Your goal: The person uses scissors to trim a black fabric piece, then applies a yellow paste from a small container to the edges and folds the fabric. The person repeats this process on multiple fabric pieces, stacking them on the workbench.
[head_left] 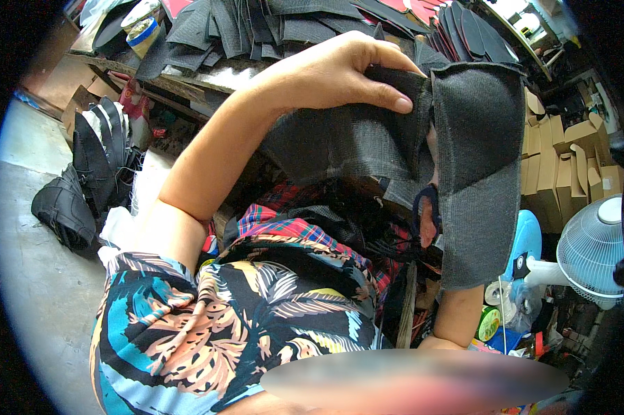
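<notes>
Multicoloured leaf-print shirt (pixel 277 304) nearest; left fingers (pixel 393 100) pinch a black fabric piece (pixel 381 135), apparently seamed; half-hidden right fingers (pixel 428 227), grip unclear; flat black pieces (pixel 222 31), seemingly unsewn, cover the table (pixel 180 86).

Two pieces of coarse black fabric are held up side by side. The tall narrow panel (pixel 481 138), on the right, hangs nearly upright, darker above a diagonal line and grayer below. The broad panel (pixel 353 142) stretches leftward from just beside it, its lower part shadowed.
</notes>
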`<state>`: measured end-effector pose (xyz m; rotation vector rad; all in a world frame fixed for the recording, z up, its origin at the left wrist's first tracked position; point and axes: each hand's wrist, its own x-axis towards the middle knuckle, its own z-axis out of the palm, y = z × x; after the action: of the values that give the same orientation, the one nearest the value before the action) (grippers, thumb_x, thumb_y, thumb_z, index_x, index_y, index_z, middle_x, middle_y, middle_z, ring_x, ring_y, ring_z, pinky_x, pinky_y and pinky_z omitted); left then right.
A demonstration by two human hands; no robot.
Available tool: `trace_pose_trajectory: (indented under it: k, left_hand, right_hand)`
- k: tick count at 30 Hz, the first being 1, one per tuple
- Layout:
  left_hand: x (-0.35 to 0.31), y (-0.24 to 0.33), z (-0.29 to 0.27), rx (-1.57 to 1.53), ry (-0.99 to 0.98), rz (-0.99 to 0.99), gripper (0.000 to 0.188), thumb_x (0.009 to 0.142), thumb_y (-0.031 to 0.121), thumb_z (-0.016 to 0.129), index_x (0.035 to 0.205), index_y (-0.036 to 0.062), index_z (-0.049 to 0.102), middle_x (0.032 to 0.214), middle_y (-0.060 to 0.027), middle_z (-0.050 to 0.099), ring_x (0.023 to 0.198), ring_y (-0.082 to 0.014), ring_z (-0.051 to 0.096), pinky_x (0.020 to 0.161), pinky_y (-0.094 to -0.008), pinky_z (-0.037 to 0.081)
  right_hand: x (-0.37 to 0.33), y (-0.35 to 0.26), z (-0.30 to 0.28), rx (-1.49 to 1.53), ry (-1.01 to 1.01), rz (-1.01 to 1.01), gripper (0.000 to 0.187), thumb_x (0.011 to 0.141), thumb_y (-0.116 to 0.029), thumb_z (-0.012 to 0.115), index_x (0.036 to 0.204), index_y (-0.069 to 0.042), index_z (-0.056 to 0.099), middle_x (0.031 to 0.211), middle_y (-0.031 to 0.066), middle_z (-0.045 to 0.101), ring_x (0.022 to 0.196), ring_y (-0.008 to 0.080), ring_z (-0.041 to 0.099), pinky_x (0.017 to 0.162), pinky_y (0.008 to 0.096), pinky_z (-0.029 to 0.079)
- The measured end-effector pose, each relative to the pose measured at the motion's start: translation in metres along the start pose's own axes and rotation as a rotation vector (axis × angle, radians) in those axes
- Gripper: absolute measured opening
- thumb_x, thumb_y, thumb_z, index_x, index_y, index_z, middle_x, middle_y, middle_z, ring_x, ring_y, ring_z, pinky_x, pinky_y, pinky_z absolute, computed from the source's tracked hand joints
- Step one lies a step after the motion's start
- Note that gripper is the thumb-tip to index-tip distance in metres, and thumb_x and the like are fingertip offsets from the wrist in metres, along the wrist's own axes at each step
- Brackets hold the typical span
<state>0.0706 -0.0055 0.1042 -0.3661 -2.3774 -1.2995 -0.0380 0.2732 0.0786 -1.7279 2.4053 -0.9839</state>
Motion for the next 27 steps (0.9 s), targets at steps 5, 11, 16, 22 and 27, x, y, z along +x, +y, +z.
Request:
trace_pose_trajectory:
  k: [5,11,16,22,27]
  left_hand:
    - [0.001,0.001,-0.004,0.036,0.064,-0.086,0.05,0.083,0.016,0.08,0.128,0.0047,0.062,0.102,-0.0014,0.062,0.099,-0.0113,0.056,0.091,-0.0258,0.045]
    - [-0.003,0.012,0.002,0.098,0.172,-0.113,0.052,0.083,0.018,0.082,0.129,0.0032,0.06,0.103,-0.0002,0.065,0.093,-0.0091,0.057,0.089,-0.0252,0.047]
    - [0.0,0.017,-0.008,0.086,-0.055,-0.142,0.044,0.084,0.019,0.081,0.119,-0.0006,0.063,0.097,0.0002,0.067,0.09,-0.0079,0.057,0.086,-0.0249,0.047]
    - [0.0,0.007,-0.004,0.106,0.038,-0.085,0.028,0.087,0.018,0.078,0.102,-0.0023,0.066,0.092,0.0012,0.067,0.088,-0.0064,0.057,0.082,-0.0236,0.047]
    - [0.007,0.004,-0.009,-0.074,0.148,-0.025,0.027,0.084,0.02,0.077,0.101,-0.0005,0.071,0.088,-0.0071,0.072,0.086,-0.0112,0.065,0.083,-0.0292,0.051]
  right_hand:
    - [0.003,0.007,-0.002,0.098,0.001,0.012,0.038,0.074,-0.022,0.076,0.101,0.003,0.065,0.087,0.0167,0.071,0.079,0.0294,0.069,0.074,0.0394,0.053]
    - [0.003,0.01,-0.006,0.193,-0.032,0.046,0.036,0.075,-0.02,0.075,0.101,0.004,0.065,0.088,0.0168,0.071,0.08,0.0274,0.069,0.075,0.0386,0.053]
    - [-0.01,0.003,-0.016,0.23,-0.091,0.1,0.035,0.075,-0.018,0.074,0.101,0.004,0.066,0.089,0.0168,0.072,0.081,0.0257,0.069,0.076,0.038,0.053]
    - [-0.01,0.013,-0.029,0.417,-0.112,0.134,0.034,0.075,-0.017,0.073,0.101,0.005,0.066,0.091,0.0169,0.072,0.082,0.0237,0.068,0.077,0.0373,0.053]
    - [-0.005,0.015,-0.037,0.485,-0.156,0.158,0.034,0.075,-0.015,0.072,0.101,0.006,0.067,0.092,0.017,0.072,0.083,0.022,0.068,0.077,0.0366,0.053]
